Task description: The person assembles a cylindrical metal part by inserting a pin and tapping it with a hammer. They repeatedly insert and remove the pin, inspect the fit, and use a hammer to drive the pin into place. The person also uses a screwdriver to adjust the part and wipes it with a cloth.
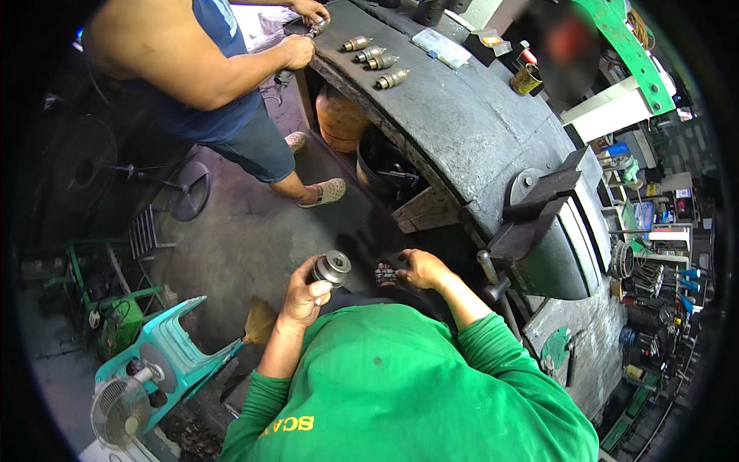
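Note:
My left hand point(302, 299) is closed around a round, stepped metal part point(333, 266) with a hole through its middle, held up in front of my body. My right hand point(424, 269) is off to the right with nothing visible in it. Its fingers are loosely bent, with a gap between thumb and forefinger. Nearest on that side stands a large bench vise point(550, 258), with its handle point(488, 268) sticking out toward me.
On the dark metal workbench point(485, 115) lie several cylindrical metal parts point(392, 78) and a clear plastic case point(440, 48). A co-worker point(231, 92) handles a tool at its far left. A turquoise plastic stool point(181, 354) and a fan point(121, 408) stand left. Tools hang right.

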`<action>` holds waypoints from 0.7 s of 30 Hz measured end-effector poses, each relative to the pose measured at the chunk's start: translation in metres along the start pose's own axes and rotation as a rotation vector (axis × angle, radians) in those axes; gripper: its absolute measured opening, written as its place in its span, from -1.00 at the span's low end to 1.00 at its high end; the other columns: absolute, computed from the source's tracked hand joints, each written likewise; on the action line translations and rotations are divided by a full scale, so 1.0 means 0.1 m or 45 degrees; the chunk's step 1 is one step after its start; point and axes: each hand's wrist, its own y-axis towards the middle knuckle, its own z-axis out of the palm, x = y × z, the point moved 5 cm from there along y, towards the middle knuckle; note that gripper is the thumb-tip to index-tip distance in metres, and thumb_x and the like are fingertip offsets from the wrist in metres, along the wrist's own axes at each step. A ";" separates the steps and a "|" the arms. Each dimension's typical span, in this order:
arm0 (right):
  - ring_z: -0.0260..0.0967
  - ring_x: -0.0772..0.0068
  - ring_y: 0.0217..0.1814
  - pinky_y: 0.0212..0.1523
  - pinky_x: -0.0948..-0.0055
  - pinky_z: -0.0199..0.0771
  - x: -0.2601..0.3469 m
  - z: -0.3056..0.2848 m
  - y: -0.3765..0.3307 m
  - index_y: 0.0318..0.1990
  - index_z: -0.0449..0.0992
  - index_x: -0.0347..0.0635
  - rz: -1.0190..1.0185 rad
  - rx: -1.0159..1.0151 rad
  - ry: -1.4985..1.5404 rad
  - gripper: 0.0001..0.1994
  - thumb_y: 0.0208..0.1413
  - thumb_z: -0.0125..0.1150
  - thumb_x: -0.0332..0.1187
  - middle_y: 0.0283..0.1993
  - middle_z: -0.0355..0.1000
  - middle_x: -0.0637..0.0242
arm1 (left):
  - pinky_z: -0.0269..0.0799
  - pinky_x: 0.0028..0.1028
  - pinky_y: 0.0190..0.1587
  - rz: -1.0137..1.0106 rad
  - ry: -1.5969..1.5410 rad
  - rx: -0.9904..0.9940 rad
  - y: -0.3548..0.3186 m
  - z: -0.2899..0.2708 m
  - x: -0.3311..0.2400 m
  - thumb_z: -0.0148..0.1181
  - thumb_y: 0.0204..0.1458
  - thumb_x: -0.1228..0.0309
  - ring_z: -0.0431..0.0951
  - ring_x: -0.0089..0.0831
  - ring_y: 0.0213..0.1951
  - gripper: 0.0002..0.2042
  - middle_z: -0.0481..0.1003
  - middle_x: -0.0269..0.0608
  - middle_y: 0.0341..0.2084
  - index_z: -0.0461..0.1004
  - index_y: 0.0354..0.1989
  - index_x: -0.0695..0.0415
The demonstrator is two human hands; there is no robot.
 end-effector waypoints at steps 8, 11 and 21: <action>0.52 -0.19 0.21 0.20 0.05 0.53 -0.07 0.27 -0.21 0.15 0.56 -0.29 0.134 -0.200 0.098 -0.47 0.11 0.46 -0.15 0.10 0.57 -0.14 | 0.58 -0.35 0.08 -0.159 0.356 0.260 0.43 -0.23 -0.30 0.58 -0.12 0.35 0.58 -0.40 0.00 -0.32 0.57 -0.22 -0.03 0.46 0.23 0.26; 0.54 -0.17 0.20 0.19 0.07 0.54 -0.17 0.45 -0.44 0.11 0.58 -0.32 0.186 -0.234 0.144 -0.48 0.10 0.47 -0.14 0.08 0.58 -0.17 | 0.70 -0.26 0.00 -0.209 0.419 0.273 0.43 -0.23 -0.32 0.53 -0.10 0.36 0.59 -0.35 -0.02 -0.34 0.55 -0.18 -0.03 0.45 0.22 0.29; 0.56 -0.12 0.22 0.23 0.13 0.55 -0.89 0.75 -0.80 0.18 0.53 -0.45 -0.039 -0.112 0.146 -0.42 0.11 0.48 -0.20 0.12 0.60 -0.17 | 0.37 -0.32 0.31 0.138 0.472 0.190 -0.10 0.32 0.50 0.59 -0.07 0.36 0.53 -0.45 0.12 -0.35 0.59 -0.30 0.01 0.49 0.25 0.19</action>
